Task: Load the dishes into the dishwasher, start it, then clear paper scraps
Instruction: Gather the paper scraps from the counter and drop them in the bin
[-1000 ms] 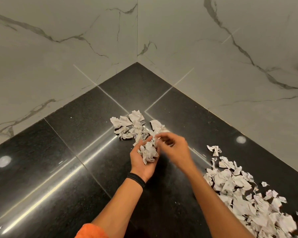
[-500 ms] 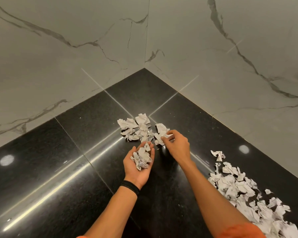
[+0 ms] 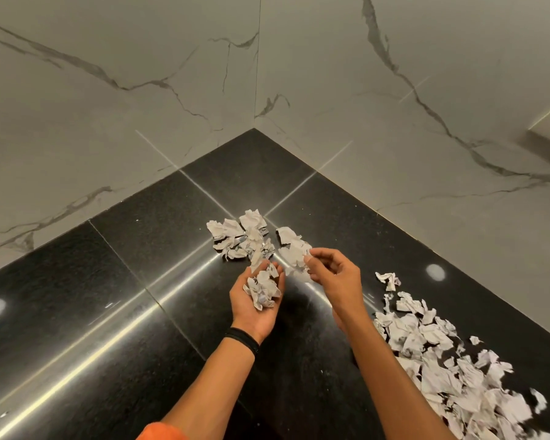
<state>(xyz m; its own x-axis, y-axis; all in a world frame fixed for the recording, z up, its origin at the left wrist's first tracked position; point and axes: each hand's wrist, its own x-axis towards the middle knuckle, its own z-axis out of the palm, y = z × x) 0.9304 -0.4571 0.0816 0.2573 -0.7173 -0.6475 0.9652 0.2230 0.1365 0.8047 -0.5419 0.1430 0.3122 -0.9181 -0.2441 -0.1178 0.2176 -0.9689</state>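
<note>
The left grip, palm up and cupped, held a wad of crumpled paper, its fingers curled loosely round the far edge. The right grip was just beside it, thumb and fingertips narrowed to a pinch on one scrap at the near edge of the small pile. I cannot tell whether that scrap was clear of the black surface or touching it. The small pile lay near the corner where the two marble walls met. A big pile spread along the right-hand wall, well apart from the first and untouched. No dishes or dishwasher showed, so this looked like the last step, with most of the paper yet to be gathered. The scraps were probably nearly weightless, soft and springy. They would crush without harm, but loose pieces could slide on the glossy stone, flutter away or spill from a full palm. A crumpled ridge or raised corner seemed the best place to pinch, since flat bits would hug the polished surface and need a fingernail or a sweep to the edge. The wad would likely pack tighter if squeezed, making room for more. A dark band circled the left wrist.
</note>
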